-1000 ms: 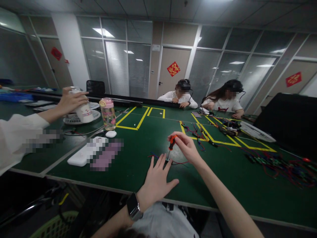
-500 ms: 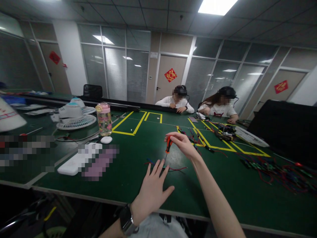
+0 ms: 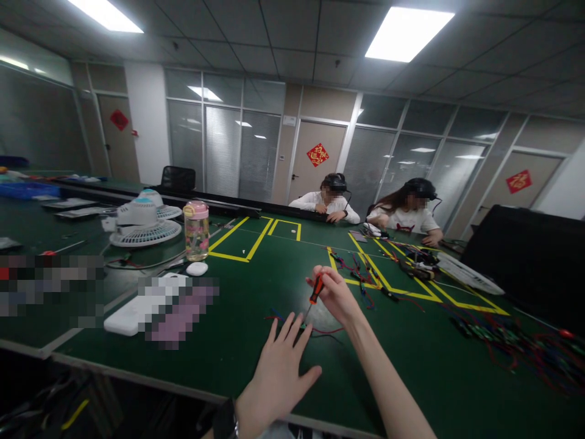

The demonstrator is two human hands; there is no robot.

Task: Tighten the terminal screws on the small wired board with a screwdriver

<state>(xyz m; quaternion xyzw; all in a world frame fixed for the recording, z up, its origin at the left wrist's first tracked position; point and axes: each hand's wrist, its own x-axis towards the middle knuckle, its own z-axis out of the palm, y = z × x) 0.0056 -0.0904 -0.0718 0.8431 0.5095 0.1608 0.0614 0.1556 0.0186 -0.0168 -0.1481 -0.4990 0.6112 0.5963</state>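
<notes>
My right hand (image 3: 336, 295) is closed around the orange and black handle of a small screwdriver (image 3: 315, 292), held upright with its tip pointing down at a small wired part (image 3: 299, 322) on the green table (image 3: 256, 360). My left hand (image 3: 276, 378) lies flat with fingers spread, its fingertips pressing on or beside that part. Thin red and blue wires run out from under the fingertips.
At left stand a pink-lidded bottle (image 3: 197, 230), a small white fan (image 3: 141, 222) and a white device (image 3: 132, 314). Loose coloured wires (image 3: 516, 344) pile at the right. Two people (image 3: 326, 198) sit across the table, inside yellow tape lines (image 3: 384, 277).
The view has tilted upward, showing more ceiling. The neighbour's arm and cup at left have gone from view. My hands stay on the part and screwdriver.
</notes>
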